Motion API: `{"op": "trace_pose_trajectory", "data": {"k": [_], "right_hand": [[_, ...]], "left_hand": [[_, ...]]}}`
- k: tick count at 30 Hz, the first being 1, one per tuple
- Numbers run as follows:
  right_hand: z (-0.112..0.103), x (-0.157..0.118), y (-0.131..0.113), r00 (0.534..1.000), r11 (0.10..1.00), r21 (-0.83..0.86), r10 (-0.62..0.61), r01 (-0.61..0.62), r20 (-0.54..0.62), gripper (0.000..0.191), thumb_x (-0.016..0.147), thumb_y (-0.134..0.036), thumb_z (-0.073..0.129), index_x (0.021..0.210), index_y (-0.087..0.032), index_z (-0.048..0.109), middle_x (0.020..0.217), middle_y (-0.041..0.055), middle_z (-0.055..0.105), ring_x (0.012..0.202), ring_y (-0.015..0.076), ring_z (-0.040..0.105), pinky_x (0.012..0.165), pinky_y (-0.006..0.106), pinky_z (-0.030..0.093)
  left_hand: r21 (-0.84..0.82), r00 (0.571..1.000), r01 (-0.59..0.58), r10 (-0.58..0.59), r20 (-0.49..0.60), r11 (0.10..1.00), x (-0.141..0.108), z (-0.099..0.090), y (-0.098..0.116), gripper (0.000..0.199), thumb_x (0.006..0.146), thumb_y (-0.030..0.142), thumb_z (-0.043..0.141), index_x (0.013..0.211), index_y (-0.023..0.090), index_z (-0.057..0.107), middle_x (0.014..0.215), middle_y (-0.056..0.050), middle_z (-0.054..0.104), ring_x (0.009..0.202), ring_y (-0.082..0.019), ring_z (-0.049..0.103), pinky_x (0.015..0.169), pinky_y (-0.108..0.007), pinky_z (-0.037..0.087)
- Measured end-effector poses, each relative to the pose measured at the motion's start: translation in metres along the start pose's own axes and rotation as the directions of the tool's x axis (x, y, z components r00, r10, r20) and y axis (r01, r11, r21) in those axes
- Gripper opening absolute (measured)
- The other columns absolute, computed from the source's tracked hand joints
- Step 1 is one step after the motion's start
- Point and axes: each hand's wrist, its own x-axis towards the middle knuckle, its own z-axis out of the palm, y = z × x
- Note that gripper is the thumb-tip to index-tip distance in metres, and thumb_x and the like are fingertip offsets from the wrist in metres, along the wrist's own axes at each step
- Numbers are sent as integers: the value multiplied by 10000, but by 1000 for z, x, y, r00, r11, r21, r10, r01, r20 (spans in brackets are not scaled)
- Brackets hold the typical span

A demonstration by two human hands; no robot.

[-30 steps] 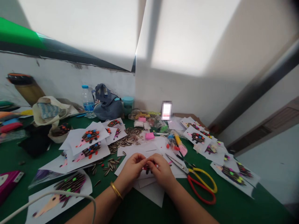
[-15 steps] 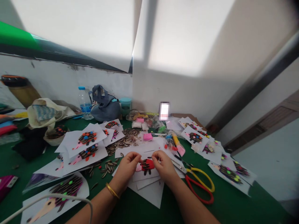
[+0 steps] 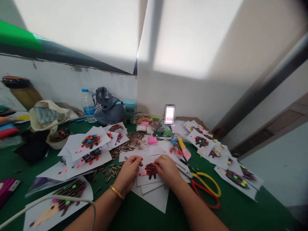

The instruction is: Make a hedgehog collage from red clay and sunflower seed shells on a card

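Observation:
A small white card [image 3: 146, 181] lies on loose sheets in front of me. On it is a hedgehog figure [image 3: 151, 170] with a red body, pink face and dark seeds stuck across its back. My left hand [image 3: 131, 170], with a gold bangle on the wrist, is just left of the figure, thumb and forefinger pinched together; whatever is between them is too small to name. The closed fingers of my right hand [image 3: 166, 166] touch the red body's right side, and their tips are partly hidden.
Scissors with red and yellow handles [image 3: 205, 192] lie right of my right hand. A pile of striped seeds [image 3: 131, 142] sits behind my left hand. Finished hedgehog cards [image 3: 90, 141] are stacked at left, more at right. A bottle [image 3: 88, 107] and blue bag [image 3: 108, 107] stand behind.
My left hand has drawn back slightly left from the figure, uncovering its pink face. My right hand has shifted a little left over the red body's edge.

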Motion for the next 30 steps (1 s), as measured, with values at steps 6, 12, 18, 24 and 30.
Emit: {"op": "trace_pose_trajectory", "data": {"k": [6, 12, 18, 24, 30], "right_hand": [[-1, 4, -2, 997, 988, -135, -69, 74, 41, 115, 887, -177, 593, 855, -205, 701, 877, 29, 650, 872, 179, 550, 795, 276, 369], [-2, 5, -6, 981, 934, -300, -174, 192, 85, 132, 902, -172, 577, 817, -190, 676, 849, 40, 648, 824, 194, 524, 741, 311, 347], [-1, 3, -6, 979, 928, -313, -191, 202, 64, 110, 888, -154, 600, 825, -187, 683, 845, 49, 642, 819, 197, 522, 731, 316, 344], [-5, -4, -8, 963, 977, -103, -201, 185, -181, 175, 937, -168, 522, 953, -196, 694, 862, 52, 634, 846, 192, 535, 777, 315, 371], [-7, -12, -34, 906, 954, -23, -291, 298, -307, 195, 953, -265, 514, 1066, -211, 663, 893, 57, 620, 862, 205, 526, 769, 341, 368]], "left_hand": [[-2, 1000, 10, -10, -6, 1000, -1, 1, 2, 247, 728, 380, 683, 778, 170, 562, 605, 65, 552, 344, -7, 265, 337, -163, 141], [-9, 1000, 24, -24, -5, 1000, -1, 3, 4, 237, 721, 362, 691, 749, 167, 559, 580, 65, 538, 333, -5, 252, 336, -165, 121], [-34, 1000, 10, -10, -7, 999, -3, 3, 5, 240, 745, 365, 687, 800, 153, 591, 634, 44, 567, 342, 0, 274, 333, -151, 144], [-422, 982, 188, -178, 65, 887, -4, -1, 16, 215, 911, 319, 529, 852, 125, 602, 653, 25, 520, 374, -13, 340, 317, -121, 172], [-622, 937, 346, -297, 186, 703, -15, 2, 24, 277, 971, 308, 426, 911, 106, 605, 754, -76, 609, 637, -134, 630, 566, -238, 554]]}}
